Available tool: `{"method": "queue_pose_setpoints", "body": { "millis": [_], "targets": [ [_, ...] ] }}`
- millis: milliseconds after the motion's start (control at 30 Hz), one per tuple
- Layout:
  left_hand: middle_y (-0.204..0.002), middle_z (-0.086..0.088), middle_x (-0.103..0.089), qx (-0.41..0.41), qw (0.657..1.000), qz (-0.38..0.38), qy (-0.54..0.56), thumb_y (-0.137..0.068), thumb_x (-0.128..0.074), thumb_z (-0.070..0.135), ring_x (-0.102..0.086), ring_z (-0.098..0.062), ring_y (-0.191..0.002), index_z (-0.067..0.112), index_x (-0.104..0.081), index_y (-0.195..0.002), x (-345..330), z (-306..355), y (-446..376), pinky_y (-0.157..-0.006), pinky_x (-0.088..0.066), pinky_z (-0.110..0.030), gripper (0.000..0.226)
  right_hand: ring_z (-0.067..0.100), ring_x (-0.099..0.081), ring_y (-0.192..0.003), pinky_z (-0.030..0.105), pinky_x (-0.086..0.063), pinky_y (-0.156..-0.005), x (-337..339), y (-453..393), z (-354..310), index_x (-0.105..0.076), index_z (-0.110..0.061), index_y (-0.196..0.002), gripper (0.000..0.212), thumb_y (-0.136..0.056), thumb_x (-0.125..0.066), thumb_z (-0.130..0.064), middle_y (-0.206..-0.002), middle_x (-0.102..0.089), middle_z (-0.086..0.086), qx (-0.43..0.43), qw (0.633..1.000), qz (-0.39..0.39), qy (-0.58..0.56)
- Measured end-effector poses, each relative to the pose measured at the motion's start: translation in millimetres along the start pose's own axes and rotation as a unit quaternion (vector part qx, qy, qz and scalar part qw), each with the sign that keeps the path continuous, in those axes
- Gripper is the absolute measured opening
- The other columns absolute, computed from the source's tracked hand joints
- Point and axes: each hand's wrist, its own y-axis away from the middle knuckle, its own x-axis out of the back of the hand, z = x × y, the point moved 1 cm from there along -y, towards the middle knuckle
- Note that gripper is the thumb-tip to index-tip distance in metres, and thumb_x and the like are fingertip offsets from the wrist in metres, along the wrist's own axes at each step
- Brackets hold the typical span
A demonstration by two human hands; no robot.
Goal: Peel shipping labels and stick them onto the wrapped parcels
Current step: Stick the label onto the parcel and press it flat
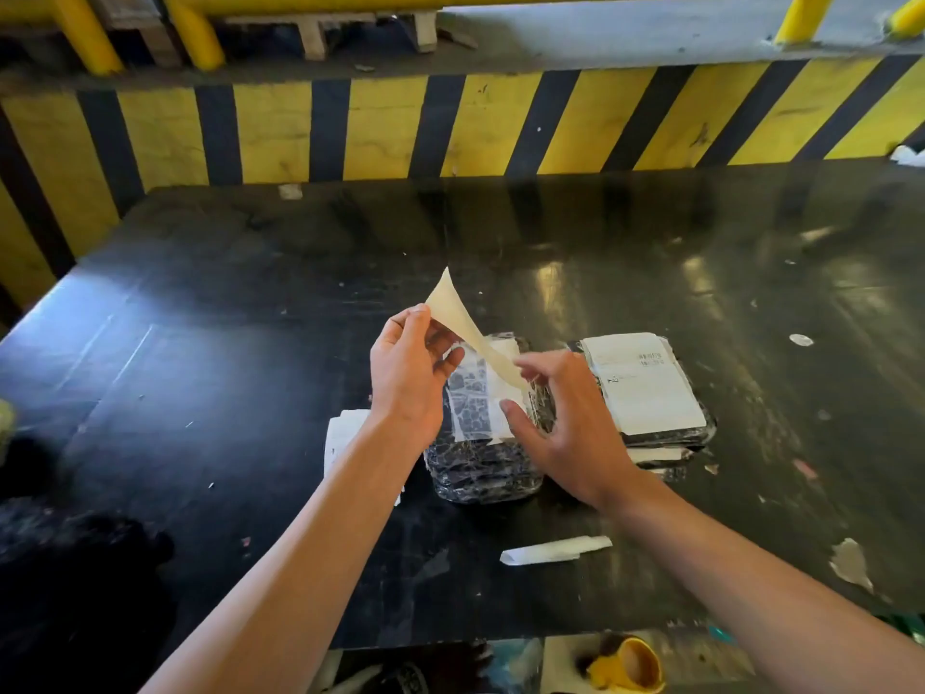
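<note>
A wrapped parcel [483,475] with a dark patterned content under clear film lies mid-table. A white shipping label [473,408] lies over its top. My left hand [408,373] pinches the cream backing sheet [453,308] and holds it lifted up and to the left, its top corner curling in the air. My right hand [568,430] is at the label's right edge, thumb and fingers curled round the spot where label and backing part. To the right sits a stack of parcels [665,438] with a label [645,388] stuck on top.
The black table [225,373] is scuffed and littered with paper scraps. Loose label sheets [343,435] lie left of the parcel, and a folded paper strip [555,549] lies nearer me. A yellow tape dispenser [633,666] sits below the front edge. A yellow-black striped barrier [390,127] stands behind.
</note>
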Motion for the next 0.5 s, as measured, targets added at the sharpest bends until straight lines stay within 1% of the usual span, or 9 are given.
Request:
{"method": "queue_pose_setpoints", "body": {
  "millis": [67, 167, 267, 333, 400, 433, 500],
  "targets": [
    [-0.112, -0.012, -0.069, -0.008, 1.0, 0.003, -0.008, -0.103, -0.048, 0.024, -0.068, -0.025, -0.101, 0.016, -0.057, -0.104, -5.3, 0.0, 1.3, -0.083, -0.057, -0.032, 0.012, 0.016, -0.05, -0.102, 0.034, -0.047, -0.087, -3.8, -15.3, -2.4, -0.047, -0.018, -0.128, 0.044, -0.09, -0.069, -0.02, -0.114, -0.054, -0.001, -0.011, 0.999, 0.008, 0.029],
    [-0.112, -0.013, -0.068, -0.012, 1.0, 0.004, -0.004, -0.103, -0.048, 0.023, -0.069, -0.025, -0.1, 0.017, -0.057, -0.104, -11.5, 1.9, 2.5, -0.08, -0.056, -0.03, 0.011, 0.012, -0.049, -0.094, 0.04, -0.051, -0.08, -7.4, -26.9, -0.5, -0.047, -0.019, -0.13, 0.047, -0.089, -0.07, -0.014, -0.105, -0.06, -0.002, -0.013, 0.998, 0.027, 0.06],
    [-0.11, -0.013, -0.069, -0.008, 1.0, -0.004, 0.004, -0.103, -0.049, 0.02, -0.069, -0.028, -0.103, 0.014, -0.058, -0.104, -13.7, 4.1, 0.8, -0.085, -0.057, -0.035, 0.011, 0.012, -0.055, -0.092, 0.043, -0.054, -0.08, -7.6, -30.9, 5.1, -0.046, -0.024, -0.128, 0.046, -0.091, -0.068, -0.009, -0.103, -0.062, -0.003, -0.023, 0.998, 0.036, 0.046],
    [-0.102, -0.01, -0.072, -0.006, 1.0, -0.021, 0.005, -0.102, -0.048, 0.017, -0.069, -0.028, -0.102, 0.012, -0.06, -0.101, -12.0, 5.7, -1.3, -0.088, -0.055, -0.039, 0.013, 0.014, -0.059, -0.094, 0.044, -0.056, -0.082, -3.7, -34.5, 9.1, -0.045, -0.027, -0.127, 0.042, -0.094, -0.066, -0.012, -0.106, -0.063, -0.003, -0.035, 0.998, 0.048, 0.029],
    [-0.094, -0.007, -0.073, -0.005, 0.999, -0.036, 0.011, -0.101, -0.044, 0.014, -0.069, -0.027, -0.1, 0.012, -0.06, -0.095, -8.4, 6.0, -1.8, -0.089, -0.052, -0.041, 0.017, 0.018, -0.062, -0.096, 0.043, -0.057, -0.082, 2.5, -40.3, 12.3, -0.048, -0.022, -0.126, 0.035, -0.095, -0.063, -0.014, -0.108, -0.064, 0.001, -0.028, 0.997, 0.069, 0.027],
    [-0.093, -0.007, -0.073, -0.003, 0.999, -0.042, 0.022, -0.099, -0.042, 0.015, -0.069, -0.027, -0.099, 0.012, -0.061, -0.092, -6.4, 5.9, -1.4, -0.088, -0.051, -0.041, 0.02, 0.019, -0.062, -0.095, 0.043, -0.057, -0.082, 5.8, -43.5, 13.5, -0.05, -0.018, -0.125, 0.033, -0.095, -0.063, -0.013, -0.107, -0.064, 0.003, -0.018, 0.996, 0.077, 0.035],
    [-0.096, -0.009, -0.072, 0.002, 0.998, -0.039, 0.049, -0.097, -0.038, 0.025, -0.068, -0.027, -0.099, 0.012, -0.064, -0.087, -2.0, 3.9, -1.6, -0.087, -0.049, -0.041, 0.031, 0.02, -0.061, -0.092, 0.041, -0.057, -0.081, 11.7, -48.9, 15.6, -0.053, -0.013, -0.124, 0.034, -0.092, -0.065, -0.008, -0.104, -0.064, 0.005, -0.007, 0.995, 0.083, 0.052]
  ]
}}
